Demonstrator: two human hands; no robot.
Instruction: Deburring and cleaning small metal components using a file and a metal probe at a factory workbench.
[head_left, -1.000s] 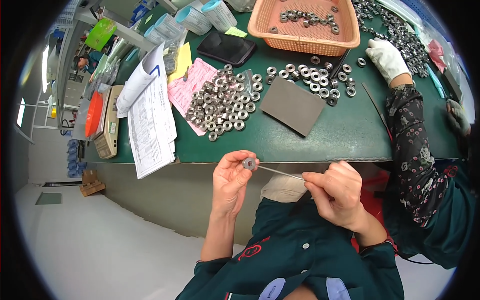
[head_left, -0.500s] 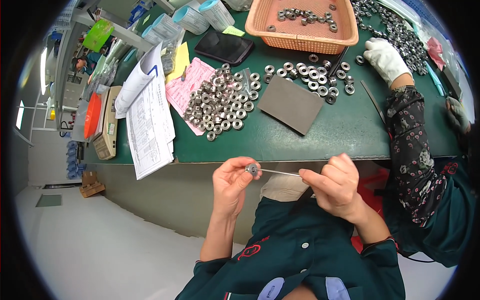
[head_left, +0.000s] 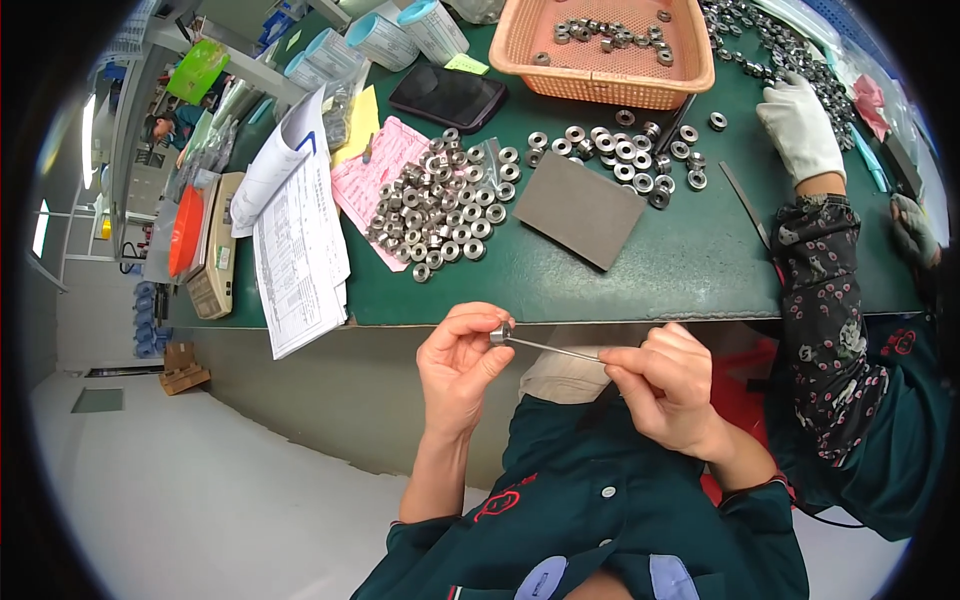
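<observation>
Just off the table's front edge, my left hand (head_left: 455, 365) pinches a small steel ring (head_left: 500, 334) between thumb and fingertips. My right hand (head_left: 668, 378) grips a thin metal rod (head_left: 556, 350), its far end at the ring's bore; whether the tip is inside I cannot tell. On the table ahead, a heap of similar steel rings (head_left: 440, 205) covers part of a pink sheet (head_left: 372, 165). A looser group of rings (head_left: 625, 150) lies beyond a flat grey-brown block (head_left: 582, 208).
An orange basket (head_left: 603, 88) with some rings stands at the back. A co-worker's white-gloved hand (head_left: 803, 130) is among rings at the right. Papers (head_left: 295, 250), a scale (head_left: 215, 270) and a black phone (head_left: 447, 97) lie to the left. A thin metal strip (head_left: 745, 203) is at the right.
The ring in my left hand has tilted and shifted slightly left; the rod now slants more. The co-worker's gloved hand has moved right and farther away, toward the ring pile.
</observation>
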